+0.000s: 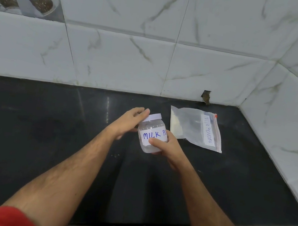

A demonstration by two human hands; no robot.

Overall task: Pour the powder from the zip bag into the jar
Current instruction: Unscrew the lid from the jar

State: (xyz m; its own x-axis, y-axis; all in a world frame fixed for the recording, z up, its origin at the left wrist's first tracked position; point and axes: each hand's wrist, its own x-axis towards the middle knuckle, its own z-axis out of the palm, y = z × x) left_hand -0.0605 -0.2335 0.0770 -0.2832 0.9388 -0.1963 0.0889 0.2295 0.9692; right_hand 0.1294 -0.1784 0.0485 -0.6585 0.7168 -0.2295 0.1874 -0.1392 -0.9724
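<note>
A small clear plastic jar with a white lid and a paper label reading "MILK P..." is lifted above the black counter, tilted slightly. My right hand grips its lower body from the right. My left hand is beside the jar's upper left, fingers spread, fingertips touching the lid's edge. The zip bag lies flat on the counter just right of the jar, sealed with a red zip strip, labelled "MILK POWDER", with pale powder gathered at its left end.
The black counter runs to white marble-pattern wall tiles at the back and on the right, forming a corner. A chipped hole sits at the base of the back wall. The counter's front edge is near my body.
</note>
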